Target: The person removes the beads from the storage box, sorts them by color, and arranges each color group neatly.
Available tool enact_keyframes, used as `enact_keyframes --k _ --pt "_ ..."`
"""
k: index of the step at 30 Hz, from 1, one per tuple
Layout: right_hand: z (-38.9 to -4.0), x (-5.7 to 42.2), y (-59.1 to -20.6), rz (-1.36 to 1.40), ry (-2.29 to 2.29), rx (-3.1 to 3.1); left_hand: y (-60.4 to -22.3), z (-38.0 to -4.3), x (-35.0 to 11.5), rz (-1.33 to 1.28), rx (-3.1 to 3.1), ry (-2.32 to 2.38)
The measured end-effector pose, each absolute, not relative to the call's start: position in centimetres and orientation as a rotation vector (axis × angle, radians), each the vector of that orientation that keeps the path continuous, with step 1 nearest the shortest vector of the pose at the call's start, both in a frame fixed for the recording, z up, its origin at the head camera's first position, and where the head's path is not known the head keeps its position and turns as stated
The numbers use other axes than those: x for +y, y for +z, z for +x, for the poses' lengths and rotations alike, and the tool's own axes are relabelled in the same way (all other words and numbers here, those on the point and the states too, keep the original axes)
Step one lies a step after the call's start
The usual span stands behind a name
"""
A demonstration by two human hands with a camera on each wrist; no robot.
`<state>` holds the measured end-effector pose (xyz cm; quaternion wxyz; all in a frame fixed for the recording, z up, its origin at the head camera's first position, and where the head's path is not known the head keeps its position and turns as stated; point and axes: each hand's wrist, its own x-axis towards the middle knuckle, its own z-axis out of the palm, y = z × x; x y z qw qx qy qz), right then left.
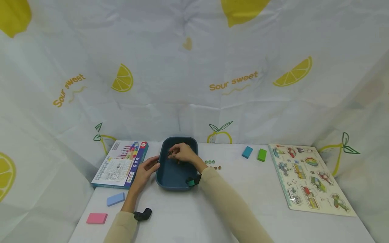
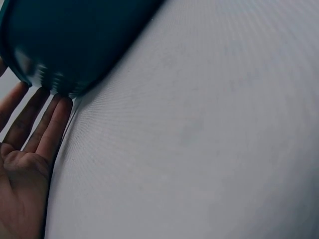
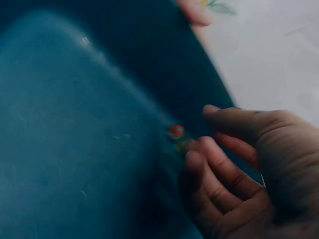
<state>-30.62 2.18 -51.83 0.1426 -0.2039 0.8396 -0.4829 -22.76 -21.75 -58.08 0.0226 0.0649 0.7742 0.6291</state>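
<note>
A dark blue plastic tub (image 1: 174,182) stands near the back of the table. My right hand (image 1: 183,153) reaches into it from the right, at its far end. In the right wrist view, the fingertips (image 3: 197,159) are at a few small glass marbles (image 3: 176,131), one with an orange inside; the thumb stands apart from the fingers. Blur hides whether a marble lies between them. My left hand (image 1: 146,171) touches the tub's left outer side with its fingertips, fingers nearly straight. Right of the tub lie a row of green marbles (image 1: 209,162) and a row of brown ones (image 1: 215,167).
A boxed craft set (image 1: 121,165) lies left of the tub. Nearer are a light blue block (image 1: 115,199) and a pink block (image 1: 97,218). To the right are a blue block (image 1: 247,152), a green block (image 1: 261,155) and a picture puzzle board (image 1: 310,179). A lemon-print curtain (image 1: 182,74) hangs behind.
</note>
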Motion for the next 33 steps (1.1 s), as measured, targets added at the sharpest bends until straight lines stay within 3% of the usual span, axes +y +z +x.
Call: enact_keyframes --k 21,27,33 --pt "-31.1 0.5 -53.1 -0.680 -1.147 2.598 -58.0 -22.9 -21.7 0.237 2.387 1.964" --pt "-30.5 3.5 -50.9 -0.732 -1.329 2.497 -58.0 -22.8 -21.7 0.163 2.403 1.943" --pt "-28.1 10.2 -50.0 -0.679 -1.517 2.427 -58.0 -22.8 -21.6 0.183 2.406 1.960"
